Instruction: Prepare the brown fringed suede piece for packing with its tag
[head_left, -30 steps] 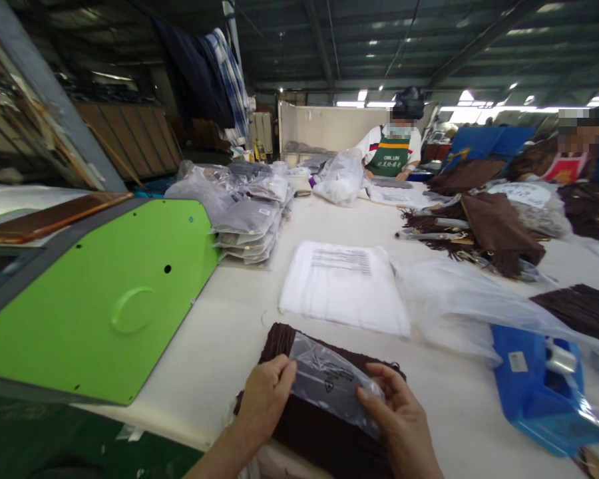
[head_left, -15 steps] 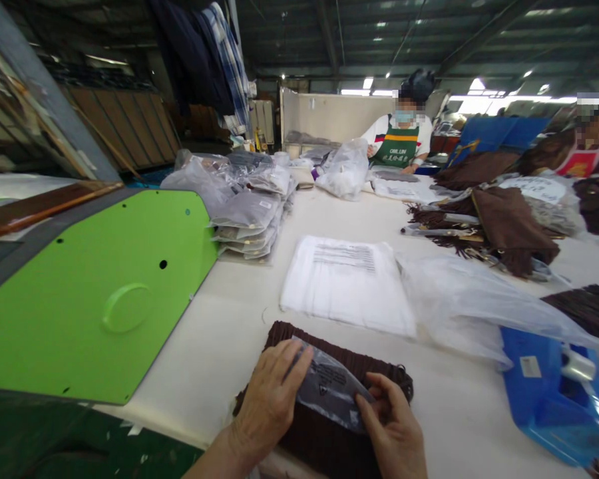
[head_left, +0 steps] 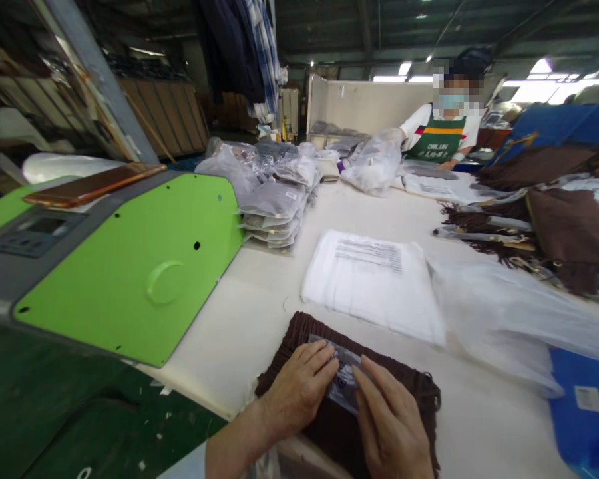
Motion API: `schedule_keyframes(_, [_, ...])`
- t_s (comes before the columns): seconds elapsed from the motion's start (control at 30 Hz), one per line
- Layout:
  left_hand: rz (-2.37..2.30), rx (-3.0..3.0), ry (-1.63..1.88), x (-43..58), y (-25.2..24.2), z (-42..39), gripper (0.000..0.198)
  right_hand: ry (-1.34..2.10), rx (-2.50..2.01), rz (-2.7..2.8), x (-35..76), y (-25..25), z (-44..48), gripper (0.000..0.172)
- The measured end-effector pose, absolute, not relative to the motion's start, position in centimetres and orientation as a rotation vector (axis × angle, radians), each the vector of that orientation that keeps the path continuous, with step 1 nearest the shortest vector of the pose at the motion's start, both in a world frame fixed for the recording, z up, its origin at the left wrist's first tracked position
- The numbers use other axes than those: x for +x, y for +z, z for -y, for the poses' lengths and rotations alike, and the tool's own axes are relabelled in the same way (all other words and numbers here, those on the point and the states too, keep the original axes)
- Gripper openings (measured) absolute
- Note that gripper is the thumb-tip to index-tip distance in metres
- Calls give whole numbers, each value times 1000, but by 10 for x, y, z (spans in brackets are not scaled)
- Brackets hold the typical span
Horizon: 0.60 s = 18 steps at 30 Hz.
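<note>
A dark brown fringed piece point(head_left: 299, 326), like a fringed bag, lies on the table in front of me. On top of it is a small clear plastic bag point(head_left: 343, 382) with dark print. My left hand point(head_left: 302, 384) rests across the left part of this plastic, its fingers laid over it. My right hand point(head_left: 394, 419) has its fingers stretched out and touches the right part. Neither hand is closed round anything that I can see. Below the hands, more clear plastic point(head_left: 267, 462) shows under the near edge of the brown piece.
Beyond it lies a stack of white printed bags point(head_left: 369, 279). Loose clear plastic point(head_left: 499, 326) and a blue bin point(head_left: 576, 412) are at right. A green-sided machine point(head_left: 130, 266) stands left, with packed grey bags point(head_left: 274, 206) behind. A co-worker point(head_left: 439, 133) stands across the table.
My right fingers have gone from pinching the plastic's edge to lying stretched on it. The hands are closer together, and the plastic shows less. The view has turned left.
</note>
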<state>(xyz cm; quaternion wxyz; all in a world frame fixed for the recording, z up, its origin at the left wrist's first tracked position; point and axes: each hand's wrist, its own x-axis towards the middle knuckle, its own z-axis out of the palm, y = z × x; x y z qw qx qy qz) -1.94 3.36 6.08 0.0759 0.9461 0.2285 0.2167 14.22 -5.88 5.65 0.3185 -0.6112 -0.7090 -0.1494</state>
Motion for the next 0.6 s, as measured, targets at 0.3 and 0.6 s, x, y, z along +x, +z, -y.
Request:
schedule_keyframes(0.3, [-1299,2261,1052,-100,87,-43,17,-483,-1678,2052,138,17,45,45])
schedule_keyframes(0.6, [-1614,1643,783,-142,26,53,29,-511,-1652,2038,139,14,43,52])
